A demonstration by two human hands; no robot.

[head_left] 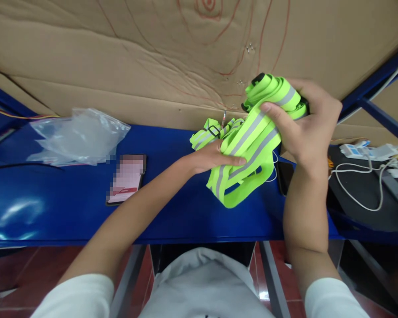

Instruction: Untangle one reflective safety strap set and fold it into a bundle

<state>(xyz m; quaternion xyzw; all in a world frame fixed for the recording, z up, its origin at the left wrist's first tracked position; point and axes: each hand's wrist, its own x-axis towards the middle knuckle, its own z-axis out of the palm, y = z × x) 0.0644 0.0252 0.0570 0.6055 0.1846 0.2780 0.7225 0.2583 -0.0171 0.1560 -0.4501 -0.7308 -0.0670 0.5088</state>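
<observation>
Between my hands, raised over the blue table, is a bundle of neon yellow-green reflective straps (248, 137) with grey stripes. My right hand (305, 117) grips the rolled upper end, its thumb pressed on the front; black fittings show at the top of the roll. Lower down, my left hand (215, 158) is closed around the hanging folds, with a finger across the front and the others hidden behind. Below, the straps drop in a loose loop. Behind my left hand, more of the same strap with a black buckle (214, 130) shows; whether it joins the held bundle I cannot tell.
Clear plastic bags (82, 137) lie at the left on the blue table (185, 216). A phone with a lit screen (128, 179) is nearer. Another dark phone (285, 177) lies beneath my right arm. White cables (361, 203) and a power strip (368, 150) sit at right. Cardboard (146, 57) backs the table.
</observation>
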